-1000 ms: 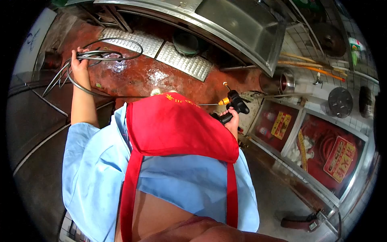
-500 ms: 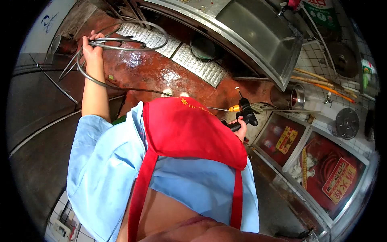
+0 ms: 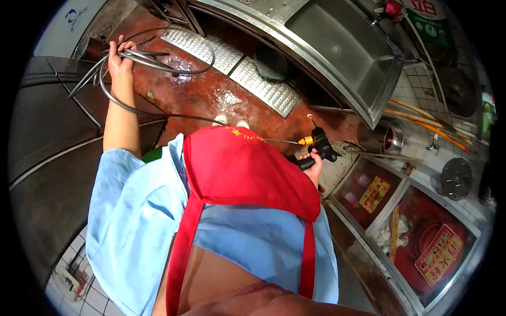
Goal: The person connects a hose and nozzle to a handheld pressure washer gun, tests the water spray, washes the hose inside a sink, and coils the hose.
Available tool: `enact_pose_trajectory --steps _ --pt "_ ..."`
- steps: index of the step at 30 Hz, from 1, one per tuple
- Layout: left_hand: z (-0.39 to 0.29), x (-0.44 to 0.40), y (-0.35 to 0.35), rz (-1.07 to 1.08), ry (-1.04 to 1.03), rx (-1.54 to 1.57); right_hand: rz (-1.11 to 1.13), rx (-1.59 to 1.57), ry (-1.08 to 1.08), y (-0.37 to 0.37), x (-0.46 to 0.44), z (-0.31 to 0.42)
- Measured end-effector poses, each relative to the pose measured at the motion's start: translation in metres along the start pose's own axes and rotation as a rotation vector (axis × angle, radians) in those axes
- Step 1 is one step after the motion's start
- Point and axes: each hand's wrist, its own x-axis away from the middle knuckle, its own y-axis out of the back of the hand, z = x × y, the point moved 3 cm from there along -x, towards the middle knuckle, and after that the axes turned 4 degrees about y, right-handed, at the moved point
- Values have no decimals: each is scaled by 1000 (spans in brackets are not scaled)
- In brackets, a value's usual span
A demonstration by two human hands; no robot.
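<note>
My left hand (image 3: 121, 59), raised at the upper left with the arm stretched out, closes around loose loops of grey cable (image 3: 142, 112). One length of cable runs across the floor side toward my red apron (image 3: 247, 168) and passes out of sight behind it. My right hand (image 3: 313, 164) wraps round the black grip of a pistol-shaped drain auger (image 3: 322, 145), low beside the apron. The auger has an orange nose, and a thin metal line leaves it toward the apron. A small crank with a pale knob sticks up from it.
A steel sink (image 3: 345, 52) stands ahead on a metal counter. Below it are ridged metal plates (image 3: 263, 87) and a dark round tub (image 3: 271, 64) on the wet red floor. A glass-fronted fire hose cabinet (image 3: 416, 237) is at right, dark metal panels (image 3: 58, 137) at left.
The loops in my left hand have shifted and hang slightly further left. The auger in my right hand keeps about the same place. The whole view has tilted a little.
</note>
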Motion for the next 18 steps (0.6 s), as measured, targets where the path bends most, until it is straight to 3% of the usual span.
enact_pose_trajectory --steps 4,7,8,10,12,13,18 --pt "-6 7 -19 174 -1 -77 35 -125 -74 5 -17 2" --pt "9 18 -19 -104 -82 -565 73 8 -53 8 -26 1" --pt "7 16 -14 74 14 -529 80 31 -33 8 -27 2" --pt "0 9 -11 103 -26 -599 198 -174 -112 7 -31 4" --pt "6 24 -12 -141 -106 -779 135 -18 -50 0 -30 9" --pt "7 27 -9 -140 -86 -770 225 26 -42 2 -37 7" --pt "-18 22 16 -81 36 -669 135 79 -79 3 -44 10"
